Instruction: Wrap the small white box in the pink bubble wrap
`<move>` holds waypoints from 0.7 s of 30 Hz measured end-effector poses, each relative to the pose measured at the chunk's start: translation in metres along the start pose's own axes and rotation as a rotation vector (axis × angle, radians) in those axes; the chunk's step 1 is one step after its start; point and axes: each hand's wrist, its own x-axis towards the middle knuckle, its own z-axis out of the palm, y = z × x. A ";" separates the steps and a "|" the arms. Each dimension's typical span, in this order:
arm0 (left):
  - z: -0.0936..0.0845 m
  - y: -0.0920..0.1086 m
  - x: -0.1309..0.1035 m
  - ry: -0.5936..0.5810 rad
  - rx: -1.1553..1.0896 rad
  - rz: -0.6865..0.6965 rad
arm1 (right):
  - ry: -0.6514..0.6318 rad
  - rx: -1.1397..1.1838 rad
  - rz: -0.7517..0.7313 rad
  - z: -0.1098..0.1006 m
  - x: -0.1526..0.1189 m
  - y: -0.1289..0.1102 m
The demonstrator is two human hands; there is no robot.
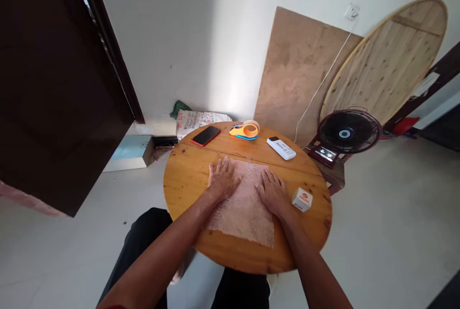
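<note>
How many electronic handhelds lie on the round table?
2: a red smartphone at the far left edge, and a white remote control at the far right, beyond the bubble wrap.

Bubble wrap (244, 203) on table (187, 179) — phone (205, 135), tape dispenser (245, 130) behind.

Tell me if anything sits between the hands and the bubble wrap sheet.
Nothing does. The left hand and right hand lie flat right on the bubble wrap. The small box sits beside the right hand, off the sheet.

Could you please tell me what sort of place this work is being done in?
Probably a plain room in a home or small workshop: a round wooden table, a floor fan, and wooden boards leaning on a white wall.
</note>
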 end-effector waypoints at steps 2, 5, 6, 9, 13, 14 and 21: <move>0.002 0.000 0.001 -0.002 0.007 -0.013 | -0.014 0.002 0.018 0.000 0.000 0.000; 0.003 0.001 0.002 -0.006 0.011 -0.031 | -0.021 -0.001 0.048 0.000 0.001 0.000; 0.004 0.001 0.002 -0.005 0.012 -0.038 | -0.019 -0.003 0.051 0.000 0.000 -0.001; 0.004 0.001 0.003 0.007 0.017 -0.053 | -0.008 -0.007 0.050 0.001 0.000 -0.001; 0.005 0.001 0.003 0.020 0.015 -0.064 | -0.009 -0.008 0.063 0.001 0.000 -0.001; 0.005 0.001 0.003 0.020 0.015 -0.068 | -0.010 -0.008 0.065 0.002 0.000 0.000; -0.007 0.005 -0.001 0.043 0.047 -0.055 | 0.008 0.017 0.068 0.003 0.000 0.001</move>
